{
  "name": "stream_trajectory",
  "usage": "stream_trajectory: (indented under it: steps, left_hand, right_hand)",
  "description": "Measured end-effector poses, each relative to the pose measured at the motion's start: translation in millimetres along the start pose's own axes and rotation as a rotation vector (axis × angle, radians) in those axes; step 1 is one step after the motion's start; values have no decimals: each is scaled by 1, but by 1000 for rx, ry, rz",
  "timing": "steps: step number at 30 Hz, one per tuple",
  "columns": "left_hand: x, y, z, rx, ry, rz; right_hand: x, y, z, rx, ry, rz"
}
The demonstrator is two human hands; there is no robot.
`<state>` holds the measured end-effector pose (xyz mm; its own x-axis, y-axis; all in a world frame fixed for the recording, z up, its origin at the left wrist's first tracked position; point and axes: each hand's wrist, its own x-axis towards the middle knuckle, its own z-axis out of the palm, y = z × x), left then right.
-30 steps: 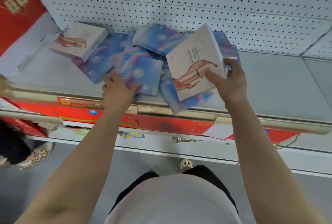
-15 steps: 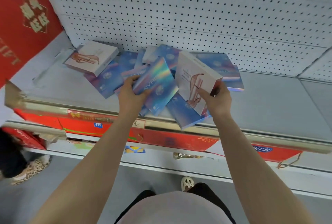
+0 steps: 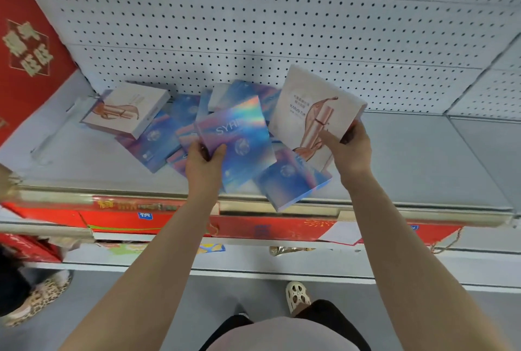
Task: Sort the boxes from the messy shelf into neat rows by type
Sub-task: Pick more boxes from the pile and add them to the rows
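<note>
My left hand (image 3: 203, 163) pinches the near left corner of a holographic blue box (image 3: 239, 142), thumb on top, its printed face up and its long axis running diagonally away toward the pegboard (image 3: 282, 26). My right hand (image 3: 348, 152) grips the lower right edge of a white box (image 3: 313, 114), tilted up with its face toward me and its top corner pointing at the pegboard. Both are lifted over the blue pile (image 3: 290, 181) on the shelf (image 3: 408, 159). Another white box (image 3: 127, 111) lies left of the pile.
</note>
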<state>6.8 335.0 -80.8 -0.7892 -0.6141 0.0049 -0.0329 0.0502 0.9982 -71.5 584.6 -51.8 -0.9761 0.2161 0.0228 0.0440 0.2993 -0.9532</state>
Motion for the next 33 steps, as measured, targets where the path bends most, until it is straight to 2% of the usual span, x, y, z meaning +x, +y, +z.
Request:
stream_trajectory:
  steps: [3,6,11,18,25,29,33]
  left_hand:
    - [7,10,8,-15,-36,31]
    - [7,18,31,-90,-94,-3]
    - [-8,28,77,-104,-266,-26]
    - [-70,23,166,-52,-426,-56]
    - [-167,40,285,-47,-615,-88]
    - [-232,53,364,-79,-736,-111]
    - [-289,63,438,-70,-781,-122]
  right_hand:
    - [1,-9,-22,202,61,10]
    - [-6,-7,-50,297,121,26]
    - [-31,19,-104,335,209,84]
    - [-61,68,-197,436,387,154]
    - [-66,104,-341,452,500,144]
    - [-63,129,-435,354,523,126]
    - [-51,150,-519,300,571,115]
